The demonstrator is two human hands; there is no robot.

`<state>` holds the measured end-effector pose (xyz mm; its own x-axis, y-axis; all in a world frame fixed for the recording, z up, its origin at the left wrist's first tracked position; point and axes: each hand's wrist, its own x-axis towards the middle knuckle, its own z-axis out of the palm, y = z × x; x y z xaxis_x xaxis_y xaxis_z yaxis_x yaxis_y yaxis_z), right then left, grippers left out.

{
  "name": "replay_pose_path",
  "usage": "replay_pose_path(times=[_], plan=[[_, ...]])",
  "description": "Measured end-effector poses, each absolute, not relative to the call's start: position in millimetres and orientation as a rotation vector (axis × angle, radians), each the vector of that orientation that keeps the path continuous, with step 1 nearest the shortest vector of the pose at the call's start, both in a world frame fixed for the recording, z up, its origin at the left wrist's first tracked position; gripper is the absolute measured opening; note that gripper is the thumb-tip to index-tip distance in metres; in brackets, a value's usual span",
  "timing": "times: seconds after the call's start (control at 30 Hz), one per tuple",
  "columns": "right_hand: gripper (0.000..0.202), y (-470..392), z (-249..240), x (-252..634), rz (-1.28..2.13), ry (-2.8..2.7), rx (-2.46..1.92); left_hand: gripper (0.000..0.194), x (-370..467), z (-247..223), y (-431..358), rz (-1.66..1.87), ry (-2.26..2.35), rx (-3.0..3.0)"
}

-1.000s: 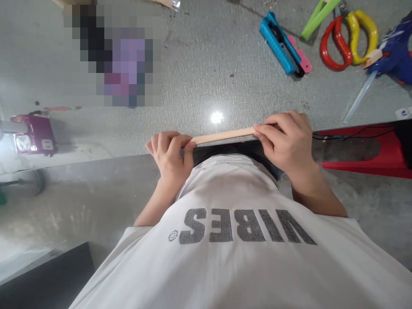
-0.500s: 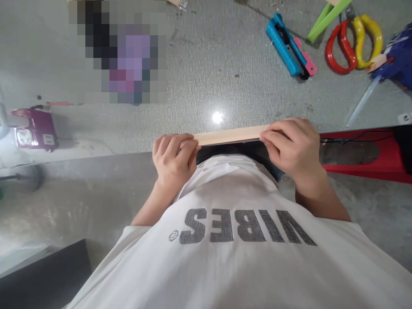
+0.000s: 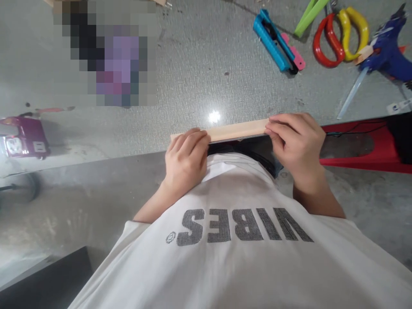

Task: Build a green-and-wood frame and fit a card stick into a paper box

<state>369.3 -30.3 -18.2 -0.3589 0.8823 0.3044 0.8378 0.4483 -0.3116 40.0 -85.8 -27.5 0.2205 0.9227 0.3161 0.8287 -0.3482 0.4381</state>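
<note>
A narrow, pale wooden strip [image 3: 238, 129] lies along the front edge of the grey table [image 3: 186, 86], tilted slightly up to the right. My left hand [image 3: 188, 161] is closed on the strip near its left end, a short piece of which shows beyond the fingers. At the right end, my right hand [image 3: 294, 139] pinches the strip between thumb and fingers. The underside of the strip and the fingertips beneath it are hidden.
A blue cutter [image 3: 272, 40], red-handled scissors [image 3: 328, 40] with yellow, and a blue glue gun [image 3: 386, 56] lie at the back right. A purple device [image 3: 28, 137] sits at the left. Below the edge at right is a red stool [image 3: 392, 148].
My left hand has slid to the right along the strip, closer to my right hand, uncovering the strip's left end. The view has shifted slightly.
</note>
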Motion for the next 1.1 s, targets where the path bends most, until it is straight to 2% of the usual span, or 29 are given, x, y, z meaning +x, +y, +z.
replay_pose_path(times=[0.1, 0.2, 0.43, 0.57, 0.7, 1.1], plan=[[0.032, -25.9, -17.2, 363.9, 0.170, -2.300, -1.447, 0.035, 67.6, -27.7, -74.8, 0.746, 1.474, 2.404], [0.037, -25.9, -15.4, 357.3, 0.143, -2.311, -1.441, 0.045, 92.4, -30.2, -64.0, 0.716, 1.297, 2.463], [0.035, -38.3, -22.2, 340.8, 0.077, -2.273, -1.428, 0.060, 110.7, -32.6, -58.0, 0.704, 1.274, 2.401], [0.028, -42.6, -35.6, 326.1, -0.016, -2.174, -1.368, 0.057, 112.0, -34.7, -59.3, 0.744, 1.274, 2.438], [0.030, -43.6, -42.0, 318.4, -0.144, -2.103, -1.308, 0.055, 113.8, -36.5, -59.2, 0.739, 1.297, 2.467], [0.035, -45.0, -37.6, 319.3, -0.073, -2.127, -1.439, 0.059, 112.3, -38.4, -58.8, 0.706, 1.288, 2.460]])
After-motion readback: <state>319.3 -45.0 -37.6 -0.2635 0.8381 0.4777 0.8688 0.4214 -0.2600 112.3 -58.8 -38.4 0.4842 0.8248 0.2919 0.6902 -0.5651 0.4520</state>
